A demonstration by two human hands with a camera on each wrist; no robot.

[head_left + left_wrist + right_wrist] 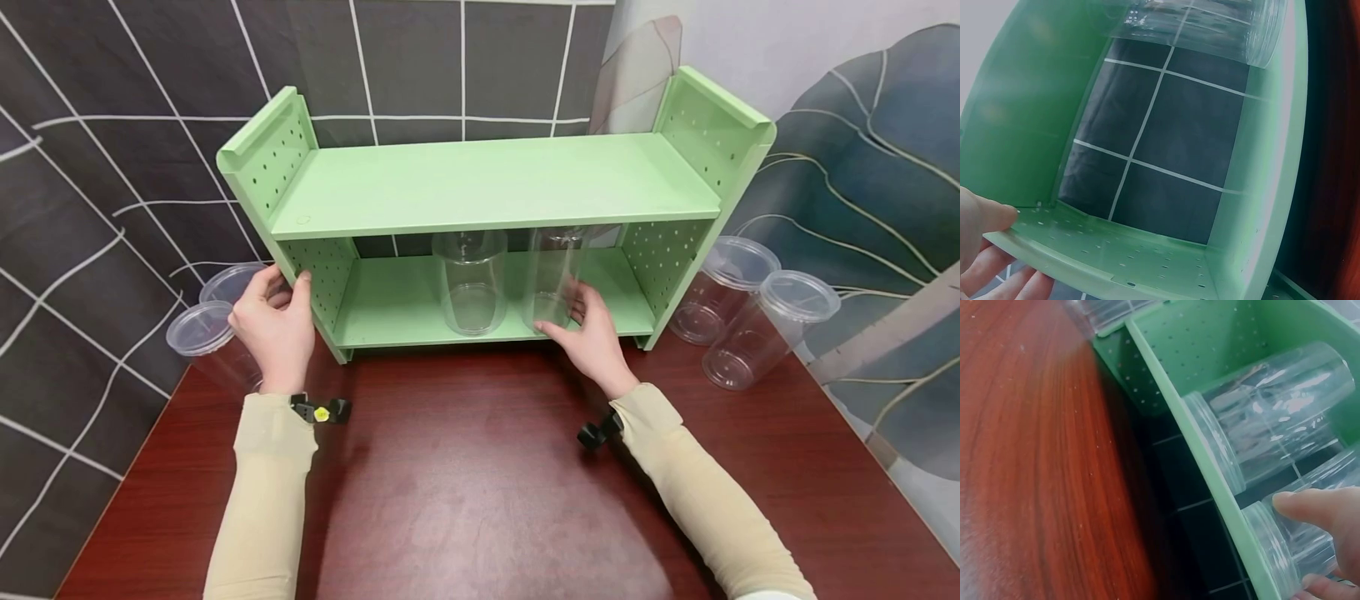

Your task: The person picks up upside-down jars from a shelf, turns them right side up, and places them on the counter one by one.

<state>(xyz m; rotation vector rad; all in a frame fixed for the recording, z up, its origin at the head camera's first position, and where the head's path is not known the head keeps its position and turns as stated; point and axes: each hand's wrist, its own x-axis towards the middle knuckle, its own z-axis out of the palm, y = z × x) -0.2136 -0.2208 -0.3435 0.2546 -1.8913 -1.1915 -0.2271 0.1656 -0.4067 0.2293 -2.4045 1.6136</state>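
Note:
A light green two-tier shelf rack (pixel 495 179) stands on the table. My left hand (pixel 277 325) grips the front edge of its left side panel (pixel 1104 265), thumb inside and fingers outside. On the lower board stand two clear plastic jars, both with their ribbed ends down at the board. My right hand (pixel 592 337) holds the right-hand jar (pixel 551 279) low down, the thumb across its near side and the other fingers round its right side. The other jar (pixel 472 287) stands just to its left, upright and untouched; the upper board hides the jars' tops in the head view.
Two lidded clear jars (pixel 772 329) stand on the table right of the rack. Two more (pixel 201 329) stand at its left, partly behind my left hand. A dark tiled wall (pixel 420 58) rises behind. The dark red table (pixel 465 467) stretches in front.

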